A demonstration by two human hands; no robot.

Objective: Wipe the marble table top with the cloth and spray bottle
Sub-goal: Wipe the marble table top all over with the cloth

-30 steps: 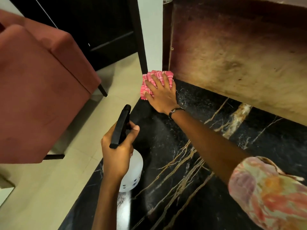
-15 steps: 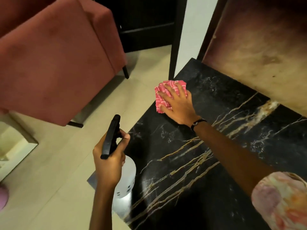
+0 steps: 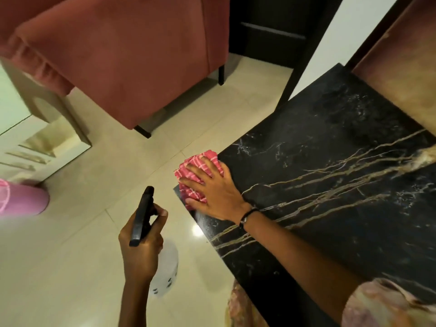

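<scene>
Fingers flat on cloth — table edge

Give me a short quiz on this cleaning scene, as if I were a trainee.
1. True or false: the right hand presses the red cloth with flat fingers.
2. What does the left hand hold? A) a sponge B) the spray bottle C) a brush
3. Fill in: the cloth lies at the ___ of the black marble table, partly hanging past it.

Key: 1 true; 2 B; 3 edge.
</scene>
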